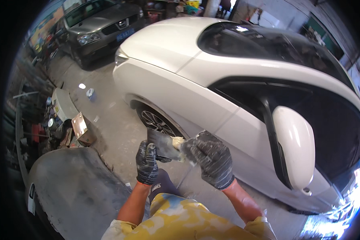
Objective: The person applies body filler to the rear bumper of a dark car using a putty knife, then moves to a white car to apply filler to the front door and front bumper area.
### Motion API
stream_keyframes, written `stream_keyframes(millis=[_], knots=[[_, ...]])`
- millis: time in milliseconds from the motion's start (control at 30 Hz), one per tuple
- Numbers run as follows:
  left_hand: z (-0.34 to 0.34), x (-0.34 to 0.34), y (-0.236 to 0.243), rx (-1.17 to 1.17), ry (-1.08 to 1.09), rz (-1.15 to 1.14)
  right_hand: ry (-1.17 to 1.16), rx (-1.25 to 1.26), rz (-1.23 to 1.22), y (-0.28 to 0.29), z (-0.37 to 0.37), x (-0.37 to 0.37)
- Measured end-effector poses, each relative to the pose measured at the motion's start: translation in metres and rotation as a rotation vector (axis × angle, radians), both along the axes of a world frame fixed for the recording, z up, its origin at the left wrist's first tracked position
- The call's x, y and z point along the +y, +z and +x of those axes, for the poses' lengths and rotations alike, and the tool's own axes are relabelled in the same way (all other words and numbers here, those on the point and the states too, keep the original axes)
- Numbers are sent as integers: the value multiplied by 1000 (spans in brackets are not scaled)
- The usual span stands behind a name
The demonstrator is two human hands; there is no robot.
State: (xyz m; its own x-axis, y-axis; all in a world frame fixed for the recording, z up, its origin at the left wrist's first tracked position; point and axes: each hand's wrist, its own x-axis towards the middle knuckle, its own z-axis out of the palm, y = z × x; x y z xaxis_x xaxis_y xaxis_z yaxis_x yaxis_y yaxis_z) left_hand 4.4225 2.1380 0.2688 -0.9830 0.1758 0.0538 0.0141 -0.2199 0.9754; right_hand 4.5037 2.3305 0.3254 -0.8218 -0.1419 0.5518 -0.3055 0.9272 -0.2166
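My left hand (147, 163), in a dark striped work glove smeared with pale residue, is closed on the left edge of a flat dark putty board (160, 143). A cream lump of putty (177, 141) sits at the board's right end. My right hand (212, 159), in a matching glove, is closed with its fingers toward the putty. From under them shows the thin, smeared blade of a putty scraper (191, 159), touching or very close to the board; its grip is hidden by the glove. Both hands are in front of my body, beside the white car.
A white car (160, 46) fills the right side, its wing mirror (296, 146) jutting out near my right arm. On the left lies a grey sanded body panel (76, 188), with a metal box (81, 127) and clutter beyond. A dark car (102, 28) stands behind.
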Motion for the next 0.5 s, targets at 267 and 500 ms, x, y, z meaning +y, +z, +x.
stream_keyframes(millis=[267,500], knots=[[-101,-72,14,110,207,-243,40,32,188,-14,-103,-89],[-166,-143,19,297,454,-552,242,-513,-385,0,-173,-132]])
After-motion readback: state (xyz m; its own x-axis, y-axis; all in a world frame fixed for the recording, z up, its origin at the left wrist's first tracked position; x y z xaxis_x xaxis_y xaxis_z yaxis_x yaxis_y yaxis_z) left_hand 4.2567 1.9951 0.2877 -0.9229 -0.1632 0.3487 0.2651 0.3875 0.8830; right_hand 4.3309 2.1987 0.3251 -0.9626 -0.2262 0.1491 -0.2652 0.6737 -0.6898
